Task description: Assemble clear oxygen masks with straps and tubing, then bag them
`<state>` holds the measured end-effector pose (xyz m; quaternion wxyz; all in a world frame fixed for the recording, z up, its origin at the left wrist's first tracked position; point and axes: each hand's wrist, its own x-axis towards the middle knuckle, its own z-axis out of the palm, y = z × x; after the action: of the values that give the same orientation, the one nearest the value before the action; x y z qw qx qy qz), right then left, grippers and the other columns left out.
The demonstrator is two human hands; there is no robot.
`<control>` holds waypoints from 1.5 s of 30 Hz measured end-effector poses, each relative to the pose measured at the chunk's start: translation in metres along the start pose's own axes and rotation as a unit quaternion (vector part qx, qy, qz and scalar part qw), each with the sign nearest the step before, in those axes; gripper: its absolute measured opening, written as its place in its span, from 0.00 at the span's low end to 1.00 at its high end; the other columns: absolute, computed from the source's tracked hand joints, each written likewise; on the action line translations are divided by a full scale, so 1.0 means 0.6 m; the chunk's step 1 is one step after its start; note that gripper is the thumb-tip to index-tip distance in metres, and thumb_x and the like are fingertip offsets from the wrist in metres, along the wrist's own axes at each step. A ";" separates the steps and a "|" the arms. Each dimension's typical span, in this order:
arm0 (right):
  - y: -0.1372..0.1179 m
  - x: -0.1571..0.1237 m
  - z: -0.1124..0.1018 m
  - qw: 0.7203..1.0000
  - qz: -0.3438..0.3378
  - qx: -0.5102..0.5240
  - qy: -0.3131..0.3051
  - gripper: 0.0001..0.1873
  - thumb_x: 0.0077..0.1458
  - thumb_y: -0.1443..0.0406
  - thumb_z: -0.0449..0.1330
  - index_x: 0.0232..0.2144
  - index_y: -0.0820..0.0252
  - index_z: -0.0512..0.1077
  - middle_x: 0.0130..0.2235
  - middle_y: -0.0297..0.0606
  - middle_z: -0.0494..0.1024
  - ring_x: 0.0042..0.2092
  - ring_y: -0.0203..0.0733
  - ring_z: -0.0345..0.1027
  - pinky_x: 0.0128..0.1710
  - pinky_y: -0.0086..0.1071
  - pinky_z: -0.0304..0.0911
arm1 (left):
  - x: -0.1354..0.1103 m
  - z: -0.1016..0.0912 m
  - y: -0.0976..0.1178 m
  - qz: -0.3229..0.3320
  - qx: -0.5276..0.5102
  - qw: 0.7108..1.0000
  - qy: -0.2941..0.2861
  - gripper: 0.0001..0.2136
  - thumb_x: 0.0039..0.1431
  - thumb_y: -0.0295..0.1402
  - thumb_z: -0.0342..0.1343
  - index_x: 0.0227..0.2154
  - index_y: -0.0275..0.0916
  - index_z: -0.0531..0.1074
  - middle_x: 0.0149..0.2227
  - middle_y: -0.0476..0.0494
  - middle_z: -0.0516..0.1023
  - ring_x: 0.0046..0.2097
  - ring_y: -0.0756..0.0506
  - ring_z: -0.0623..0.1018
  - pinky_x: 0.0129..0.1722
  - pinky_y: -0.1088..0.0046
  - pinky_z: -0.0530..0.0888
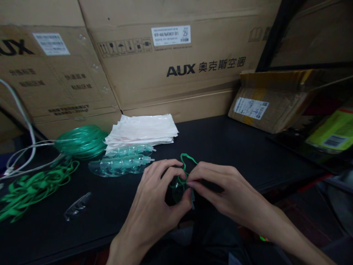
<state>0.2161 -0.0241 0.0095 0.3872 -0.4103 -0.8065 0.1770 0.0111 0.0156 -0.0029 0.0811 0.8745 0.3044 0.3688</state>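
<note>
A small clear-green oxygen mask [178, 192] is at the front edge of the table, between my hands and partly hidden by them. My left hand [158, 195] is closed around it, fingers on the far side and thumb on the near side. With thumb and forefinger, my right hand [220, 182] pinches a green elastic strap [183, 157] close against the mask. The strap makes a loop standing up beyond my fingertips. Whether it passes through the mask's hole is hidden by my fingers.
Left of my hands lie nested masks [121, 165], a stack of white pouches [143, 129], coiled green tubing [81, 141], a heap of green straps [35, 187] and nested clear plastic pieces [77, 206]. Large cartons [138, 81] stand behind; a smaller box [275, 99] sits right.
</note>
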 end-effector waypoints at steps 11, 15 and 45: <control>-0.009 0.000 -0.030 1.000 0.022 0.006 0.006 0.08 0.65 0.73 0.61 0.33 0.57 0.72 0.33 0.30 0.75 0.34 0.34 0.68 0.37 0.27 0.61 | 0.000 -0.003 -0.003 -0.051 -0.005 0.999 0.014 0.10 0.62 0.26 0.57 0.43 0.46 0.71 0.47 0.46 0.76 0.50 0.40 0.77 0.49 0.58 0.72; -0.010 -0.002 -0.041 0.999 0.031 0.014 0.000 0.09 0.65 0.72 0.61 0.32 0.57 0.72 0.32 0.30 0.74 0.32 0.34 0.67 0.35 0.27 0.61 | 0.001 -0.005 -0.003 -0.062 -0.002 0.997 0.035 0.09 0.61 0.26 0.56 0.42 0.46 0.72 0.45 0.46 0.76 0.47 0.42 0.78 0.47 0.61 0.73; 0.005 0.007 -0.001 0.986 0.094 0.131 0.031 0.05 0.68 0.67 0.59 0.39 0.56 0.75 0.42 0.36 0.82 0.44 0.39 0.77 0.44 0.30 0.70 | 0.005 -0.011 -0.016 -0.064 -0.142 0.987 0.038 0.05 0.65 0.27 0.60 0.38 0.45 0.74 0.46 0.48 0.81 0.50 0.46 0.79 0.53 0.67 0.74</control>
<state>0.2166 -0.0193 0.0101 0.4442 -0.4351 -0.7218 0.3040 0.0034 0.0246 0.0002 0.2163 0.8181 0.3073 0.4352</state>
